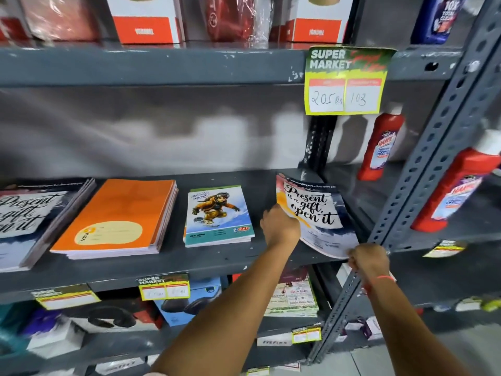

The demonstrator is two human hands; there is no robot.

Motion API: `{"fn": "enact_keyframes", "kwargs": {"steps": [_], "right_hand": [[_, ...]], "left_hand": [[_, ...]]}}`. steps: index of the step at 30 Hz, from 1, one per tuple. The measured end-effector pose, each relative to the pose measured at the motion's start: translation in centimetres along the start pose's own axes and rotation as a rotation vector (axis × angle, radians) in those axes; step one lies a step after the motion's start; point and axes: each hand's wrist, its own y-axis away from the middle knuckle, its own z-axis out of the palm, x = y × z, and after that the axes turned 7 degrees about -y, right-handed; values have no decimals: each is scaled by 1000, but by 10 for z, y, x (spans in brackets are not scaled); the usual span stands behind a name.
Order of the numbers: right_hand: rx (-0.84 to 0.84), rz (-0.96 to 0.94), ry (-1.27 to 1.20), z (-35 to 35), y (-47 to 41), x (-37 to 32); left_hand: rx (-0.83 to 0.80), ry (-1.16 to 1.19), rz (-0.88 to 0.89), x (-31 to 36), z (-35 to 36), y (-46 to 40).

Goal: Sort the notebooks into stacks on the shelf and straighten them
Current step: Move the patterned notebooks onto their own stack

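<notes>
On the grey shelf (222,256) lie several notebooks. A stack with "Present is a gift, open it" covers (24,221) sits at far left, an orange stack (119,215) beside it, then a small stack with a snowboarder cover (217,215). At the right end another "Present is a gift" notebook (317,213) lies skewed, its near corner over the shelf edge. My left hand (279,226) grips its left edge. My right hand (368,259) pinches its near right corner.
A perforated grey upright (423,164) stands right beside the skewed notebook. Red cleaner bottles (379,142) fill the neighbouring bay. Boxes sit on the shelf above, headphone boxes (189,297) below. A yellow price tag (347,82) hangs from the upper shelf.
</notes>
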Motion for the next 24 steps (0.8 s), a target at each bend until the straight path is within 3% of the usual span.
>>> {"fn": "enact_keyframes", "kwargs": {"steps": [4,11,16,24], "right_hand": [[90,-100,-41,5,10,-10],[32,-292,-97,58,51,-56],[-104,-413,-118,141,112,-89],[-308,-519,-122,312,250,-109]], "left_hand": [[69,110,13,-1,-20,1],[214,169,25,-34,-101,-4],[375,247,-10,-87,-197,-9],[516,309,-202,-227,-371,-21]]}}
